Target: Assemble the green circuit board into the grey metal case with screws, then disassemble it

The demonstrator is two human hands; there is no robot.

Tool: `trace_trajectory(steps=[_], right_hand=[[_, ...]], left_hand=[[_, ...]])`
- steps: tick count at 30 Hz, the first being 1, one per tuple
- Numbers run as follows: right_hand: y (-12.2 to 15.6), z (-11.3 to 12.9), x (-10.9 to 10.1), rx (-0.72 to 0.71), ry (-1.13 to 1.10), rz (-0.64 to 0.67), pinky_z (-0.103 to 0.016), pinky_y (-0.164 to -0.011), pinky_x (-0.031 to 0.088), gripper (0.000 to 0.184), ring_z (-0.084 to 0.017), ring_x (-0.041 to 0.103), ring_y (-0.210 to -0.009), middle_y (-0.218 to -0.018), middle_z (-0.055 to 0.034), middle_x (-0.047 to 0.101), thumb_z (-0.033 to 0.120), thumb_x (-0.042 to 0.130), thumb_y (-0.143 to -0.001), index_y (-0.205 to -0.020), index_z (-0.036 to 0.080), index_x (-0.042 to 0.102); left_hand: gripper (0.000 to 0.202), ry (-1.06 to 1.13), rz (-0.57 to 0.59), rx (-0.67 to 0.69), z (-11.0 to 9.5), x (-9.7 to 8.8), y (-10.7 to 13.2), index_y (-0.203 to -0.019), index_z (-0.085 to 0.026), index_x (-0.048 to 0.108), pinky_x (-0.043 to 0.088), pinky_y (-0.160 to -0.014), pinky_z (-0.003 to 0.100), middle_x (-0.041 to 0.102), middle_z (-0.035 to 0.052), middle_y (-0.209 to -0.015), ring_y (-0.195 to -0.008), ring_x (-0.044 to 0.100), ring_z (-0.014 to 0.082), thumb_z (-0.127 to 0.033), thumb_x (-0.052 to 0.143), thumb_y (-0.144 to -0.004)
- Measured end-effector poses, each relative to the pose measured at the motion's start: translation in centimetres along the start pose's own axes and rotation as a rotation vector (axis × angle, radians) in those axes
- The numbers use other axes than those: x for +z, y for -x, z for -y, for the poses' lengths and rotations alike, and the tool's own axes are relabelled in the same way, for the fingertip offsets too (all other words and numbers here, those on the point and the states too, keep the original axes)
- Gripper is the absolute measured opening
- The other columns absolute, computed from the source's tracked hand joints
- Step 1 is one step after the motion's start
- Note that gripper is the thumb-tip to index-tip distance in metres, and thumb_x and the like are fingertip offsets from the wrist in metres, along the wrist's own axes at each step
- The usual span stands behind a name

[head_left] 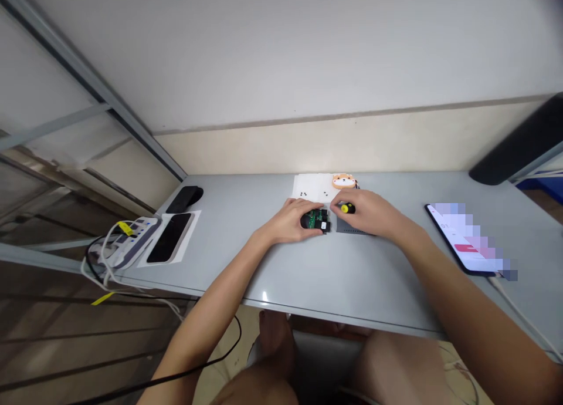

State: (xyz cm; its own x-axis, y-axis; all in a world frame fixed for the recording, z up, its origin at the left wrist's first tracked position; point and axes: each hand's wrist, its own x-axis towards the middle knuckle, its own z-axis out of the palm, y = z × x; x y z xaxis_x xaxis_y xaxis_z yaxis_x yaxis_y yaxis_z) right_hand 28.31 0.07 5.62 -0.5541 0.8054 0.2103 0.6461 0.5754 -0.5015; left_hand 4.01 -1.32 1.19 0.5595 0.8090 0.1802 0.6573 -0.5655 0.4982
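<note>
Taking the green circuit board as the middle of a clock with twelve toward the wall, I see it lying on the grey desk, held by the left hand from nine o'clock. That hand's fingers are curled, parted about the board's width, with the forefinger along the twelve o'clock edge and the thumb at six. At three o'clock the right hand pinches a black-and-yellow screwdriver, fingertips closed around it; I can't make out its tip. Beneath that hand lies a dark grey panel with a row of small holes. At twelve a white sheet bears tiny black pieces, too small to identify, and an orange-and-white dog-face item sits at one. Well off at three lies a lit phone with a white cable; opposite, at nine, are a dark phone and a power strip.
</note>
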Motion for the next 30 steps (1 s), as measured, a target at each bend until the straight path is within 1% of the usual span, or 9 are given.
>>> trace_trajectory(steps=[3, 5, 8, 10, 12, 15, 19, 26, 30], right_hand=[[0.0, 0.3, -0.6, -0.069, -0.087, -0.316, -0.034, -0.071, 0.051, 0.017, -0.020, 0.069, -0.078, -0.092, -0.0043, 0.078, 0.026, 0.056, -0.093, -0.083, 0.024, 0.069], [0.1, 0.4, -0.9, -0.101, -0.142, -0.540, -0.034, -0.072, 0.052, 0.023, -0.020, 0.069, -0.079, -0.088, -0.0053, 0.076, 0.031, 0.054, -0.097, -0.079, 0.024, 0.066], [0.0, 0.6, -1.0, -0.084, -0.279, -0.804, -0.036, -0.069, 0.053, 0.043, -0.021, 0.069, -0.074, -0.078, -0.0067, 0.072, 0.051, 0.044, -0.103, -0.075, 0.024, 0.064], [-0.2, 0.6, -0.7, 0.023, -0.388, -0.902, -0.035, -0.058, 0.050, 0.058, -0.019, 0.063, -0.060, -0.068, -0.0055, 0.066, 0.064, 0.036, -0.103, -0.071, 0.024, 0.062], [-0.4, 0.4, -0.2, 0.170, -0.440, -0.881, -0.032, -0.050, 0.045, 0.064, -0.016, 0.057, -0.049, -0.061, -0.0028, 0.061, 0.071, 0.035, -0.101, -0.069, 0.024, 0.061], [-0.6, 0.2, 0.7, 0.300, -0.396, -0.708, -0.029, -0.052, 0.044, 0.058, -0.015, 0.060, -0.052, -0.063, -0.0011, 0.064, 0.071, 0.045, -0.099, -0.073, 0.023, 0.064], [-0.5, 0.0, 1.7, 0.315, -0.308, -0.574, -0.028, -0.054, 0.046, 0.049, -0.018, 0.064, -0.058, -0.063, -0.0002, 0.066, 0.066, 0.050, -0.098, -0.080, 0.024, 0.068], [-0.5, 0.2, 1.8, 0.354, -0.340, -0.508, -0.026, -0.044, 0.042, 0.039, -0.016, 0.057, -0.051, -0.062, 0.0012, 0.062, 0.057, 0.055, -0.098, -0.083, 0.024, 0.068], [-0.6, -0.1, 1.9, 0.411, -0.367, -0.509, -0.026, -0.044, 0.043, 0.040, -0.016, 0.058, -0.052, -0.060, 0.0016, 0.060, 0.058, 0.054, -0.098, -0.083, 0.024, 0.068]], left_hand=[[0.058, 0.004, -0.001, 0.011, 0.1, 0.0, 0.1, -0.141, -0.028, 0.063, 0.040, -0.118, 0.052, 0.074, 0.0077, -0.135, -0.127, 0.066, 0.0301, -0.046, 0.078, -0.088], [0.055, 0.009, -0.006, 0.024, 0.1, -0.1, 0.1, -0.139, -0.028, 0.064, 0.041, -0.118, 0.052, 0.074, 0.0067, -0.135, -0.127, 0.066, 0.0295, -0.044, 0.077, -0.089], [0.054, 0.005, -0.013, 0.032, 0.0, 0.0, 0.1, -0.138, -0.028, 0.065, 0.042, -0.116, 0.051, 0.075, 0.0064, -0.134, -0.125, 0.067, 0.0289, -0.044, 0.078, -0.088], [0.055, -0.008, -0.019, 0.034, 0.0, 0.0, 0.0, -0.138, -0.026, 0.065, 0.044, -0.114, 0.050, 0.075, 0.0075, -0.132, -0.123, 0.067, 0.0290, -0.044, 0.079, -0.088], [0.055, -0.021, -0.021, 0.043, -0.1, 0.0, 0.0, -0.138, -0.026, 0.066, 0.046, -0.112, 0.049, 0.076, 0.0079, -0.130, -0.122, 0.068, 0.0290, -0.046, 0.079, -0.088], [0.055, -0.031, -0.033, 0.063, -0.1, 0.1, 0.0, -0.138, -0.027, 0.066, 0.049, -0.109, 0.049, 0.076, 0.0080, -0.130, -0.121, 0.069, 0.0291, -0.047, 0.079, -0.088], [0.056, -0.025, -0.049, 0.077, 0.1, 0.1, 0.0, -0.138, -0.028, 0.066, 0.051, -0.107, 0.049, 0.076, 0.0077, -0.127, -0.117, 0.070, 0.0289, -0.048, 0.080, -0.088], [0.055, -0.004, -0.026, 0.071, 0.3, 0.1, 0.0, -0.137, -0.029, 0.066, 0.050, -0.107, 0.048, 0.076, 0.0071, -0.129, -0.119, 0.068, 0.0296, -0.048, 0.081, -0.088], [0.054, 0.014, -0.023, 0.090, 0.4, 0.2, 0.0, -0.138, -0.029, 0.064, 0.049, -0.109, 0.048, 0.075, 0.0065, -0.132, -0.122, 0.067, 0.0294, -0.048, 0.080, -0.090]])
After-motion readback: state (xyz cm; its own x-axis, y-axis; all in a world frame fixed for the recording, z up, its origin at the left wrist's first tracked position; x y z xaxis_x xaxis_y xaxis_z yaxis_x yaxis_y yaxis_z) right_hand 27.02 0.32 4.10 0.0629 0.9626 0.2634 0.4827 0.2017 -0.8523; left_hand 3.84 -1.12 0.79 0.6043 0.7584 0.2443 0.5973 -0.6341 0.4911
